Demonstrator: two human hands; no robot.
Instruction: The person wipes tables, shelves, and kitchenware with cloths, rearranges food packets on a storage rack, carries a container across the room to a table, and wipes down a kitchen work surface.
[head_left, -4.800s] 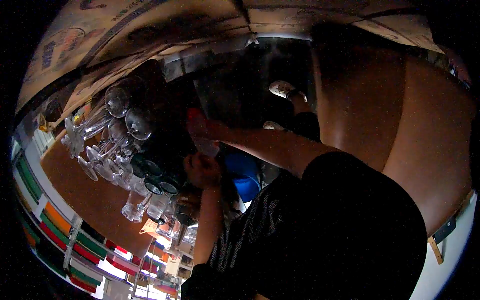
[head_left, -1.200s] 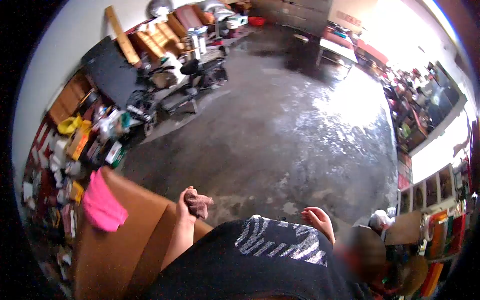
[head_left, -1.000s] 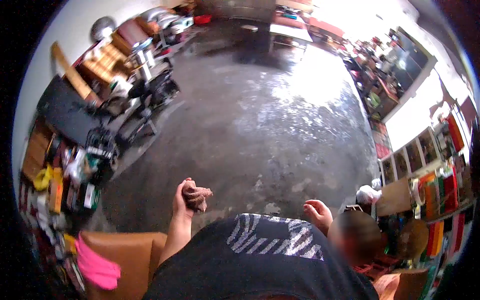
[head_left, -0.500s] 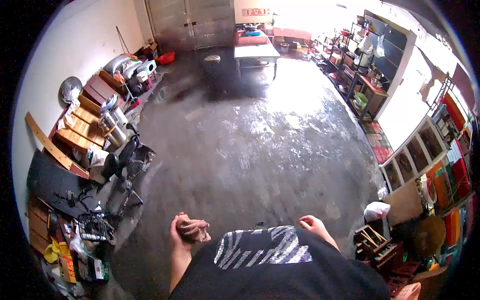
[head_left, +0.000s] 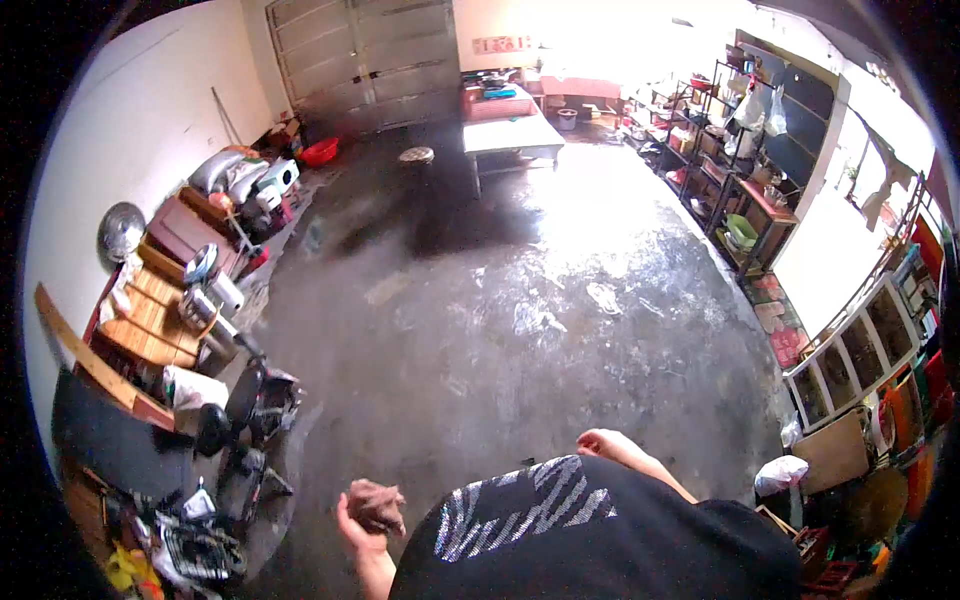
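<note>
My left hand, low and left of my body, is closed around a crumpled brown cloth. The cloth bunches up above the palm, and part of my fingers is hidden behind it. My right hand hangs in front of my black shirt, its fingers curled in, and I see nothing in it. Both hands are above the dark, wet-looking floor and touch nothing else.
A black scooter-like vehicle, a wooden bench and a red basin line the left wall. Ahead stands a white-topped table, with a round stool beside it. Shelves and a framed panel run along the right.
The view has shifted and tilted, so the table and shelves appear lower. My left hand with the cloth appears lower in view; my right hand appears slightly further left.
</note>
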